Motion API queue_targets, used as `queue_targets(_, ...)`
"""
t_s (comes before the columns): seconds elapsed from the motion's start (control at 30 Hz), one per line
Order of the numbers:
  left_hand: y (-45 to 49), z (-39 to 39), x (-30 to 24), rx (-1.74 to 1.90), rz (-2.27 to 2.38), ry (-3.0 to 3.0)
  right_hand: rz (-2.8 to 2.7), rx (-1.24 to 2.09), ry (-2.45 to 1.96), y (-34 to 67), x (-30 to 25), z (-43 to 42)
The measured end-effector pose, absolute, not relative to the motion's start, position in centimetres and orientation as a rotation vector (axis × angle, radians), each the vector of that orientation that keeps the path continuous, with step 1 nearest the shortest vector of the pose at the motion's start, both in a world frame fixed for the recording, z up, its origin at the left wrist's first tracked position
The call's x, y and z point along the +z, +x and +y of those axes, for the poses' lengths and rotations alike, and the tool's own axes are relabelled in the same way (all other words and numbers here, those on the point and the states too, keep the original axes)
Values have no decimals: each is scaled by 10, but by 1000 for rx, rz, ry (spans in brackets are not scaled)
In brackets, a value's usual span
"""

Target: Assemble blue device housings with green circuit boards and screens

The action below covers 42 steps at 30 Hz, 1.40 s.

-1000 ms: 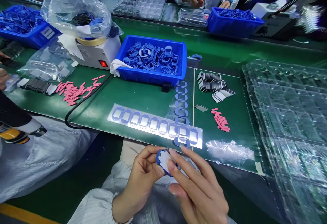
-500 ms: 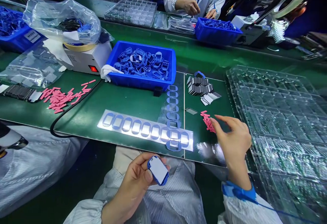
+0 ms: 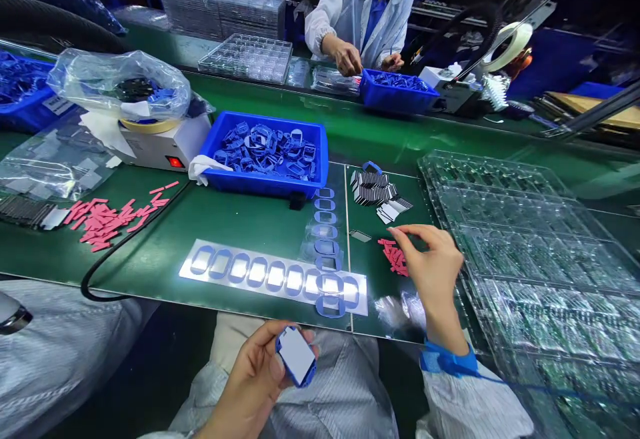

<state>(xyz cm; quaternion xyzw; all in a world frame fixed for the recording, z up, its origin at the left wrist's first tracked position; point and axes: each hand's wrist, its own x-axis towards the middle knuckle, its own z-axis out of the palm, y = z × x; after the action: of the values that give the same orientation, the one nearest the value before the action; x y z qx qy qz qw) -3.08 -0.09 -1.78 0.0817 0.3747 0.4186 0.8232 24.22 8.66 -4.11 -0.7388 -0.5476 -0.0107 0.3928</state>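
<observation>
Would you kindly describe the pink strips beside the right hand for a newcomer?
On the green workbench, look left of the clear trays. The right hand hovers over a small pile of pink strips, far smaller than the pink heap at left.

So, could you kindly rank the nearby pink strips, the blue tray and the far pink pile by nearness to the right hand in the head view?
Right hand, nearest first:
1. Pink strips, beside it.
2. Blue tray, up left.
3. Far pink pile, left side.
</observation>
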Motion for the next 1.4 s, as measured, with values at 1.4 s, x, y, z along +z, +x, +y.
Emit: queue_targets(1.4, 0, 14, -5, 864, 609, 170, -1807, 421, -996, 168, -3, 11)
